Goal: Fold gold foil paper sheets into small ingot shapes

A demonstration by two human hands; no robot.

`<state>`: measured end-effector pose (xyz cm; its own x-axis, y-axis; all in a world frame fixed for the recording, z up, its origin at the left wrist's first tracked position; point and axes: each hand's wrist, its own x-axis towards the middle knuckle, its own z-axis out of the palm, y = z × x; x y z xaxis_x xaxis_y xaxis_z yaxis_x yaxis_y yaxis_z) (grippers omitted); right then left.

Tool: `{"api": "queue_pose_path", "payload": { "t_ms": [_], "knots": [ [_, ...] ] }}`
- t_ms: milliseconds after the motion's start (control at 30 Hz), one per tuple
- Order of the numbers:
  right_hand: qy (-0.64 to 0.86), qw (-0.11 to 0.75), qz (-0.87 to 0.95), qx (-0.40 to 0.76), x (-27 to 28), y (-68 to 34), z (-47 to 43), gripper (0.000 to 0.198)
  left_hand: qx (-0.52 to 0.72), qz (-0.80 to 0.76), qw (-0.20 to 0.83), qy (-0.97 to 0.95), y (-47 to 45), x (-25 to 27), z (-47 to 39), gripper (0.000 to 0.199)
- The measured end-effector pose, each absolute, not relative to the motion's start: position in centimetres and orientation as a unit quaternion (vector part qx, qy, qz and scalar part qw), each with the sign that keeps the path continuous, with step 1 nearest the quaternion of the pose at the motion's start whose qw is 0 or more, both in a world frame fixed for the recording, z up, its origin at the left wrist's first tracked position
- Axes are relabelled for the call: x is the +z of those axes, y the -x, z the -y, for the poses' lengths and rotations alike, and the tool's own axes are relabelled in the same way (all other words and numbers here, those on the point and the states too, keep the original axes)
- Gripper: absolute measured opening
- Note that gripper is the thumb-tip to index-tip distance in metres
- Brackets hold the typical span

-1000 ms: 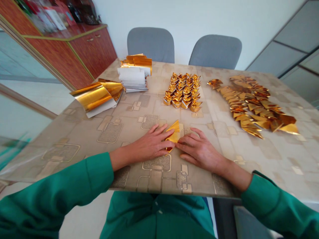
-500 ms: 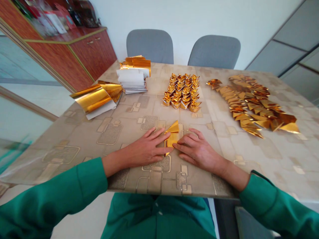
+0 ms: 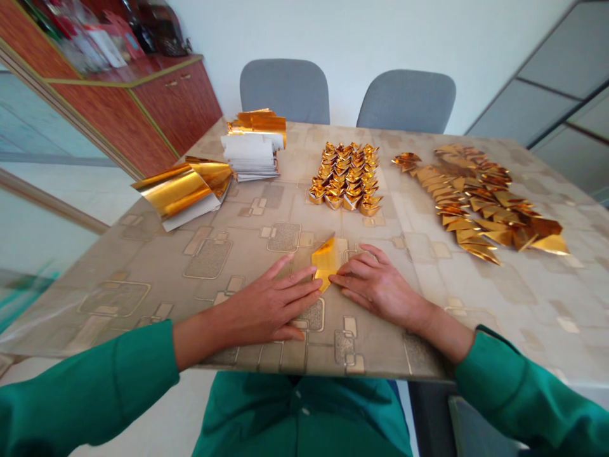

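A small piece of gold foil paper, folded with slanted ends, lies on the table between my two hands. My left hand is spread flat at its left side, fingertips touching the paper's lower left edge. Curled fingers of my right hand pinch the paper's lower right edge. Behind it stand rows of folded gold paper ingots. To the right spreads a heap of flat folded gold pieces.
On the left lie loose gold foil sheets, with a stack of white-backed sheets beyond. A patterned cloth covers the table. Two grey chairs stand behind it. A reddish wooden cabinet is at the far left.
My left hand has drawn back down and left, uncovering more of the paper. The paper's upper flap now lies flatter. My right hand stays at the right edge.
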<state>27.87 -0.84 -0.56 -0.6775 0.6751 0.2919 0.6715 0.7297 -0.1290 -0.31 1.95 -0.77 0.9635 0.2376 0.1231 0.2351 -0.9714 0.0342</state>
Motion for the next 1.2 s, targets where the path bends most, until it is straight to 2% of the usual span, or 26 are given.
{"api": "queue_pose_path", "payload": {
  "t_ms": [200,367,600,700,767,867,1000,1067,1200],
  "knots": [
    [0.370,0.145,0.917,-0.028,-0.5,-27.7,1.2,0.026,0.054,-0.162,0.012,-0.985,-0.1,-0.7,-0.3,0.071],
    [0.378,0.137,0.915,-0.031,-0.3,-27.4,1.4,0.027,0.073,-0.224,-0.002,-0.972,-0.5,-1.0,1.0,0.068],
    [0.382,0.154,0.911,-0.025,-0.7,-27.5,1.5,0.026,0.085,-0.210,0.012,-0.974,0.8,-0.9,1.3,0.066],
    [0.380,0.165,0.910,0.013,-0.4,-27.6,1.3,0.025,0.099,-0.211,0.018,-0.972,1.0,-0.9,1.4,0.064],
    [0.373,0.182,0.908,0.062,0.2,-27.6,0.7,0.024,0.108,-0.216,0.026,-0.970,0.5,-0.8,1.4,0.059],
    [0.372,0.227,0.891,0.131,1.5,-27.5,-1.1,0.035,0.122,-0.228,0.023,-0.966,-1.0,-0.6,1.1,0.041],
    [0.418,0.332,0.836,0.130,2.6,-26.3,-4.9,0.036,0.136,-0.239,0.004,-0.961,-3.0,-0.4,0.2,0.023],
    [0.415,0.309,0.843,0.147,2.6,-25.6,-7.0,0.033,0.145,-0.241,-0.009,-0.960,-3.6,-0.4,-0.2,0.020],
    [0.400,0.166,0.873,0.226,1.9,-24.8,-9.6,0.012,0.146,-0.260,-0.031,-0.954,-3.9,0.0,-0.9,0.022]
  ]
}}
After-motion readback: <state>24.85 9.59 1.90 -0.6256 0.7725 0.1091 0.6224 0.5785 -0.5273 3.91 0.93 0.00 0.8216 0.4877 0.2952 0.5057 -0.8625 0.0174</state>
